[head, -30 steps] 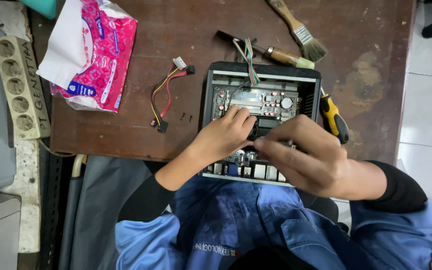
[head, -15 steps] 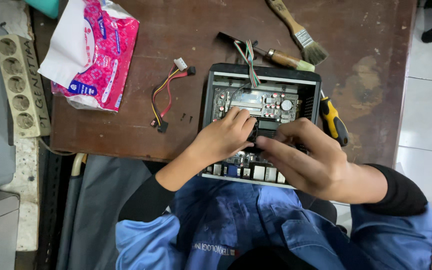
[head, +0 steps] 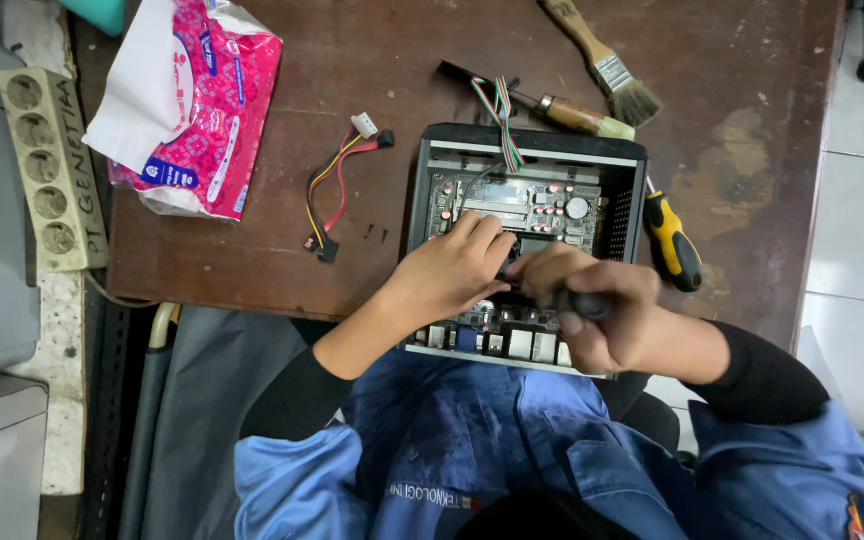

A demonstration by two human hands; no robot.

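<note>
A small black computer case (head: pixel 632 190) lies open on the brown wooden table (head: pixel 372 110), its green circuit board (head: pixel 522 205) showing. My left hand (head: pixel 447 272) rests inside the case, fingertips on the board near the middle. My right hand (head: pixel 597 310) is closed around a dark-handled tool (head: pixel 582 303), its tip pointing left to where my left fingers press. A striped wire bundle (head: pixel 500 120) runs from the case's far edge.
A yellow-and-black screwdriver (head: pixel 672 240) lies right of the case. A wooden-handled screwdriver (head: pixel 552 108) and a paintbrush (head: pixel 602 60) lie beyond it. Left are a red-yellow cable (head: pixel 332 185), a pink tissue pack (head: pixel 192 110) and a beige power strip (head: pixel 47 165).
My right hand has curled tighter around the tool and shifted slightly left toward my left fingers. My left hand has stayed in the case.
</note>
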